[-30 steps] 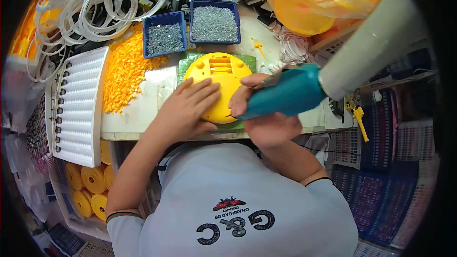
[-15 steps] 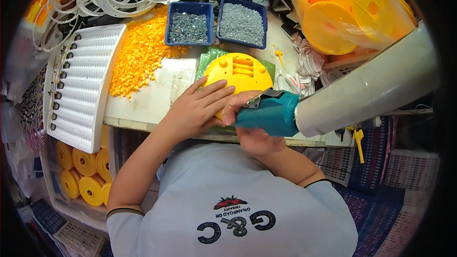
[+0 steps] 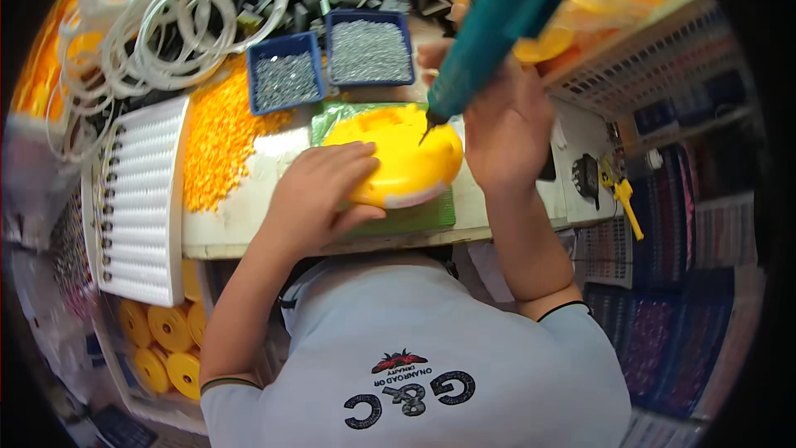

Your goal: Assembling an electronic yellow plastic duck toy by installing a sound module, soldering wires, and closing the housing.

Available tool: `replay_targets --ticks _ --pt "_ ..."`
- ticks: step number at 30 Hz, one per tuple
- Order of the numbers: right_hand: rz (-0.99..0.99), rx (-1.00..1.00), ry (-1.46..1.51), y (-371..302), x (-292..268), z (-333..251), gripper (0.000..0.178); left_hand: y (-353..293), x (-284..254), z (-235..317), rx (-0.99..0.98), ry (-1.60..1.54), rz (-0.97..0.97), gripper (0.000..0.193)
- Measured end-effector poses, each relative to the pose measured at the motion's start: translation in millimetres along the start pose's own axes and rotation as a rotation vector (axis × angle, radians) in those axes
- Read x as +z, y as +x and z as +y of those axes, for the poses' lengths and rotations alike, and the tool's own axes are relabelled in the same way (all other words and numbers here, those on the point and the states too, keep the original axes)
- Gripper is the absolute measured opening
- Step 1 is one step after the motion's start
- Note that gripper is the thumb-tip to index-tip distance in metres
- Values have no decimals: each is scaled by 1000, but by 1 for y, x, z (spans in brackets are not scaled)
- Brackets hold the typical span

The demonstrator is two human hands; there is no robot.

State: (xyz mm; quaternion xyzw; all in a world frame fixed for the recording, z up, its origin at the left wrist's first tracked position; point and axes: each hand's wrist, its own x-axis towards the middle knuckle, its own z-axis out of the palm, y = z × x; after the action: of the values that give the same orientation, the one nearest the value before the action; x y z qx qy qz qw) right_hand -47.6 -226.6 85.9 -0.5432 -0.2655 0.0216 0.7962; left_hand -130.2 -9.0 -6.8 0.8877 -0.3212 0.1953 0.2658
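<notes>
A round yellow plastic casing [image 3: 398,168] is on the bench, tilted, with its rounded side toward me. My left hand [image 3: 319,195] grips its left edge, fingers over the top and thumb along the near side. My right hand [image 3: 510,129] is around a teal electric screwdriver [image 3: 489,29]; motion blurs both, and the tool hides some fingers. The screwdriver slants down to the left, and its dark bit ends at the casing's upper face. Whether the bit touches a screw I cannot tell. Under the casing lies a green sheet [image 3: 444,209].
Two blue trays of small metal parts, one on the left [image 3: 285,104] and one on the right [image 3: 369,46], stand beyond the casing. Small yellow pieces [image 3: 217,145] are heaped beside a white foam tray [image 3: 141,199]. Clear rings [image 3: 186,25] lie far left. A basket [image 3: 638,58] stands right.
The casing has tipped up toward me. The screwdriver has swung from lying sideways to pointing down at the casing, my right hand moving up and right. The view has shifted a little.
</notes>
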Motion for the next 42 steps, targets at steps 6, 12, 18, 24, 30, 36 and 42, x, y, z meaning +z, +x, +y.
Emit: replay_targets --ticks 6,12,18,24,30,36,42 --pt "176 -186 -700 -49 -48 29 41 8 -10 -2 -302 -554 210 50" --pt "147 -51 -497 -84 -40 50 39 3 3 0 -347 -624 252 61" --pt "108 51 -507 -91 -51 56 53 -3 8 8 -171 -502 254 68" --pt "5 -71 -477 -97 -69 70 57 -11 6 28 -102 -194 210 64" --pt "162 191 36 -118 -93 99 55 -45 16 60 75 -10 17 26" --pt "145 226 -22 -118 -94 102 52 -53 26 58 66 6 36 28" --pt "166 147 -432 -111 -91 114 44 -69 -16 62 -123 -274 360 41"
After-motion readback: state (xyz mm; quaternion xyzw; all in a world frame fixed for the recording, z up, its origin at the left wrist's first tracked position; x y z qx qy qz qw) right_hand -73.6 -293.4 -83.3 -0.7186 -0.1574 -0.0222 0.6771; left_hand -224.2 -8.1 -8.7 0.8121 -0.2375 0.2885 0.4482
